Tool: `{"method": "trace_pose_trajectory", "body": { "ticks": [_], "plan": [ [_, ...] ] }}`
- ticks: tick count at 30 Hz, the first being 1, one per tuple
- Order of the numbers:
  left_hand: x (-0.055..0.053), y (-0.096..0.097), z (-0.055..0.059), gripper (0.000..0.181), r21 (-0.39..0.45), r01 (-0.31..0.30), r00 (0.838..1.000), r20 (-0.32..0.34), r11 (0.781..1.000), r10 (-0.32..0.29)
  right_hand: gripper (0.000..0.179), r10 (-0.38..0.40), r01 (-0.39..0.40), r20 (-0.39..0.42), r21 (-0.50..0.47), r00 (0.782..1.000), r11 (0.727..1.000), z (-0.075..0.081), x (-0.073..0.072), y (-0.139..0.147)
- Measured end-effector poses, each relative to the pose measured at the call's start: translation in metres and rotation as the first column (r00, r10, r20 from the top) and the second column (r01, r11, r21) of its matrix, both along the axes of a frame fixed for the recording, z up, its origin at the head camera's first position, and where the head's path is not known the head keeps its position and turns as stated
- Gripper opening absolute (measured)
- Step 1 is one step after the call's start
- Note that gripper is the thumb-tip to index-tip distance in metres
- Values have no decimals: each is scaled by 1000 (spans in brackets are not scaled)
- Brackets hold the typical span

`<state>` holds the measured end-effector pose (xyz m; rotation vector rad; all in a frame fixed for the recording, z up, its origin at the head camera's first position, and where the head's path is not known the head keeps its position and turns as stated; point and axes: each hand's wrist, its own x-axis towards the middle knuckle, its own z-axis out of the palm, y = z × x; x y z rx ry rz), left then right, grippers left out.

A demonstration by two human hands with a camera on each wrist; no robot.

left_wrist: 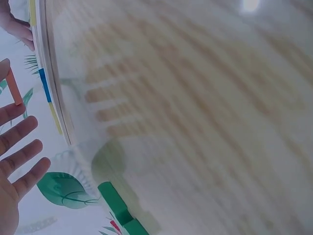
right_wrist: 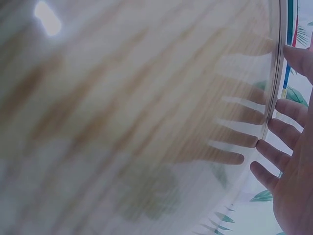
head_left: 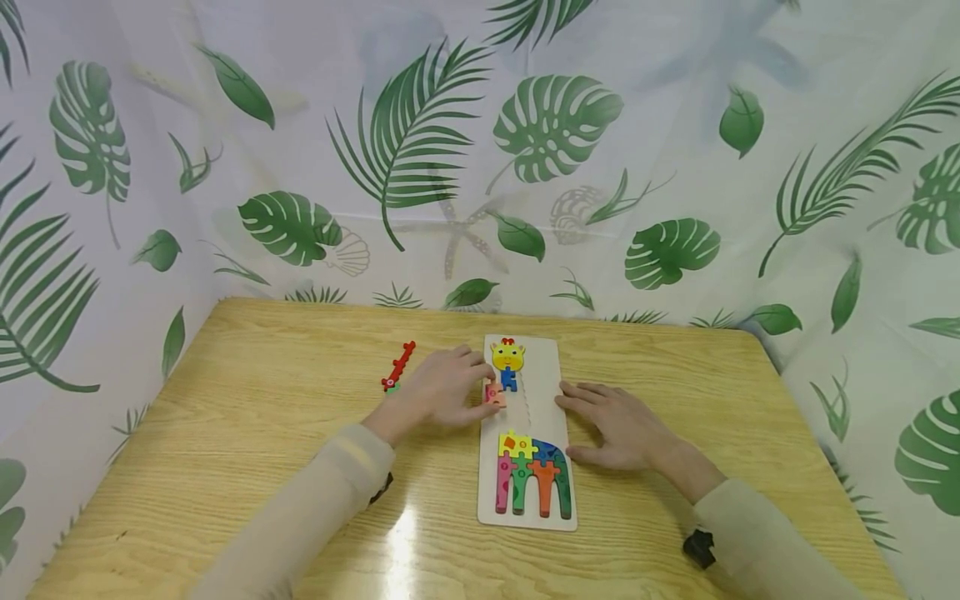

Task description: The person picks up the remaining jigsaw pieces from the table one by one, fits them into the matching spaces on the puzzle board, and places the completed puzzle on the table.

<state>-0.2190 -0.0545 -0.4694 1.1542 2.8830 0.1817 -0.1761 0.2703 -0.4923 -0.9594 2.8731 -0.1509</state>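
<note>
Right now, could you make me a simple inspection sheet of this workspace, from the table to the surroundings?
Surface: wooden table, with a patch of glare near the front.
Job's things: giraffe puzzle board, partly filled, with a gap in the neck; red piece and green piece lie off to its left.
Clutter: nothing seen.
Left hand: pinches a pink-orange piece at the board's left side.
Right hand: fingers extended at the board's right edge.
Cables: nothing seen.
Surroundings: white leaf-print cloth.
</note>
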Motion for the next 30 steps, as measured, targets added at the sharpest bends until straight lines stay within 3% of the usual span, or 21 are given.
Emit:
{"method": "trace_pose_trajectory", "body": {
  "ticks": [9, 24, 30],
  "plan": [
    [-3, 8, -4, 55, -38, 31, 999, -24, 999, -32, 78, 0, 0, 6, 4, 1000, 1000, -2, -1, 1],
    [-6, 19, -21, 50, -90, 80, 996, -34, 993, -83, 78, -1, 1, 6, 6, 1000, 1000, -3, -1, 1],
    [-6, 22, -20, 55, -99, 81, 996, -29, 992, -84, 78, -5, 5, 9, -2, 1000, 1000, -3, -1, 1]
  ]
}}
